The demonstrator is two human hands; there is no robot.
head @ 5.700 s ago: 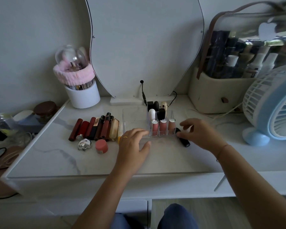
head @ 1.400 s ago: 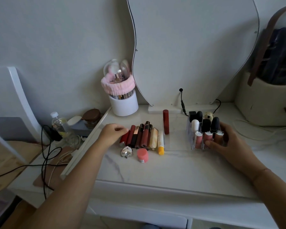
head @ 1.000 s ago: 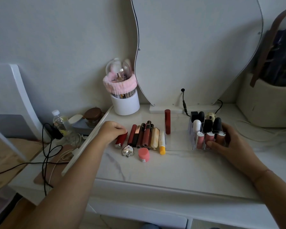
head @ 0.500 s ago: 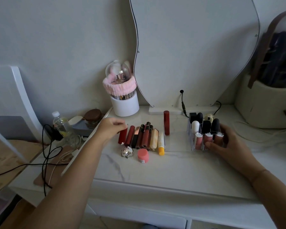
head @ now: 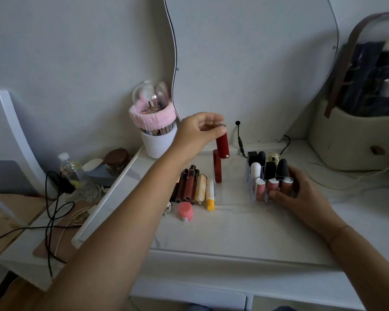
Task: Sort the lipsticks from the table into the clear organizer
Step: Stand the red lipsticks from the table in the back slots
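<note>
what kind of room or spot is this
Most likely a dressing table at home, perhaps in a bedroom: a wavy-edged mirror leans on the wall, a clear organizer holds lipsticks, and a white brush pot with a pink headband stands on the marbled table.

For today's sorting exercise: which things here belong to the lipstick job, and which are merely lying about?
Job: red lipstick tube held in left hand; clear plastic organizer steadied by right hand; row of lip glosses.
Lying about: white brush pot; brown-lidded jar; black cable.

Head view looks down, close over table (head: 234,230)
</note>
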